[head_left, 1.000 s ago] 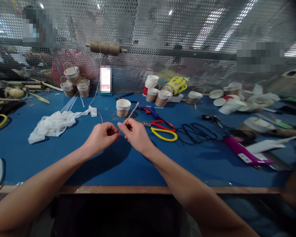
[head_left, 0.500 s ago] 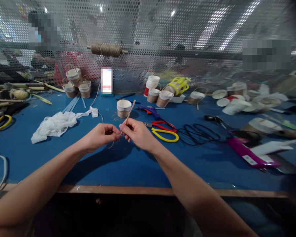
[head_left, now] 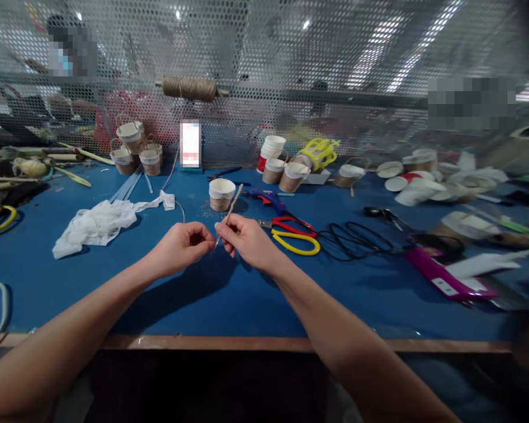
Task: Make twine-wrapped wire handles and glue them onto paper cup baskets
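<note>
The cord (head_left: 234, 204) stands slanted over the middle of the table (head_left: 255, 308), its upper end just beside the front cup (head_left: 221, 203). The right hand (head_left: 249, 239) pinches it low down between thumb and forefinger. The left hand (head_left: 186, 245) has its thumb and forefinger drawn close together at the cord's lower end; whether they grip it, I cannot tell.

Right of the cup lies the glue gun (head_left: 267, 198), with the scissors (head_left: 296, 242) nearer the person and a black cable (head_left: 352, 242) beside them. To the left is crumpled white lace (head_left: 94, 225). Behind, a phone (head_left: 191, 147) stands upright below a twine spool (head_left: 189, 89).
</note>
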A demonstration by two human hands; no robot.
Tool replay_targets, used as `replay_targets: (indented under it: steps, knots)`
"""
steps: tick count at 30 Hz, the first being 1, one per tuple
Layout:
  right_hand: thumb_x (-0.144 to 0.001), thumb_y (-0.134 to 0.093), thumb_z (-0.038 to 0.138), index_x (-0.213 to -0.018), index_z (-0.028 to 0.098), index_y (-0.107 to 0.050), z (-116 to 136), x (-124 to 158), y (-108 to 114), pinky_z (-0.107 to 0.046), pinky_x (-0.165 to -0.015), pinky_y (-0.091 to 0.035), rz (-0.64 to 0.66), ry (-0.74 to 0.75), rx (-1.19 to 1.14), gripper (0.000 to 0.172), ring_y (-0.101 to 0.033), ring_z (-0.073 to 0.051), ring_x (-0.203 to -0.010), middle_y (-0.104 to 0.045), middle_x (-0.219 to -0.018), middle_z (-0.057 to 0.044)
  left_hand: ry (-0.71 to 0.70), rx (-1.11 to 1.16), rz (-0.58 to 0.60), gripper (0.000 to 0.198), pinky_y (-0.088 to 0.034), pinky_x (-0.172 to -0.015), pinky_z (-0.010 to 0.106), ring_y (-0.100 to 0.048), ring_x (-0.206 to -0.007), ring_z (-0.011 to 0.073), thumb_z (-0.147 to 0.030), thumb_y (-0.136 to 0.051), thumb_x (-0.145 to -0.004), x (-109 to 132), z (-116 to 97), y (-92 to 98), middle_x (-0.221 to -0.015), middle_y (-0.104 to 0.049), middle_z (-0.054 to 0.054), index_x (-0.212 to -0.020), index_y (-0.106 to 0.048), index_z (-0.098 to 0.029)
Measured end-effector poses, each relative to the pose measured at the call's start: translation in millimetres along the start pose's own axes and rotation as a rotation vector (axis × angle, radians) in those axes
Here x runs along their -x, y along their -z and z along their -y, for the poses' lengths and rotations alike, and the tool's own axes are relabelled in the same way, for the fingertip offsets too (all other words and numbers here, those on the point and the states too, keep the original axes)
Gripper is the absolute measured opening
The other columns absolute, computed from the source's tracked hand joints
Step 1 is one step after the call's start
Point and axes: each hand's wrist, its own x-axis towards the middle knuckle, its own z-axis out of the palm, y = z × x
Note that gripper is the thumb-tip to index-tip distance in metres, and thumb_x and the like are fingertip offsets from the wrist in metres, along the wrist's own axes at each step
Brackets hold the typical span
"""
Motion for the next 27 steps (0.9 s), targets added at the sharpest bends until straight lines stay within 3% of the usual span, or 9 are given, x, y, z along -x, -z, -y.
replay_targets:
  steps: [11,19,23,27]
  knots:
    - [-0.079,-0.049,0.038,-0.063,0.018,-0.044,-3.7,3.2,-5.2,-0.021,-0.040,-0.033,-0.077,0.095,0.188,0.027,-0.041,-0.007,-0.042,-0.044,-0.048,0.005,0.108,0.123,-0.026,0.019,-0.025,-0.043,0.021,-0.036,-0.043,0.0053,-0.029,-0.060,-0.067,0.0,0.9,-7.3,-0.048,-0.044,-0.005,-0.060,-0.049,-0.015]
    - [-0.080,-0.049,0.033,-0.070,0.017,-0.047,4.0,4.7,2.2,-0.018,-0.041,-0.040,0.130,0.064,-0.043,0.018,-0.047,-0.006,-0.047,-0.049,-0.057,0.004,0.176,0.309,0.093,0.017,-0.021,-0.041,0.019,-0.031,-0.042,0.0036,-0.026,-0.061,-0.068,2.8,-6.0,-4.4,-0.051,-0.042,-0.006,-0.062,-0.051,-0.014]
    - [-0.082,-0.047,0.031,-0.067,0.017,-0.044,5.5,4.2,3.3,-0.017,-0.038,-0.038,0.109,0.007,-0.009,0.020,-0.045,-0.006,-0.043,-0.046,-0.053,0.005,0.145,0.266,0.158,0.015,-0.025,-0.043,0.020,-0.034,-0.044,0.0044,-0.028,-0.057,-0.071,3.3,-5.2,-0.2,-0.053,-0.043,-0.006,-0.066,-0.053,-0.014]
    - [-0.083,-0.046,0.029,-0.067,0.017,-0.043,5.1,3.1,2.0,-0.017,-0.037,-0.037,0.097,-0.037,0.014,0.020,-0.045,-0.006,-0.042,-0.045,-0.053,0.005,0.081,0.113,0.144,0.012,-0.028,-0.047,0.021,-0.037,-0.048,0.0062,-0.026,-0.054,-0.072,2.6,-3.0,2.2,-0.056,-0.046,-0.005,-0.068,-0.053,-0.014]
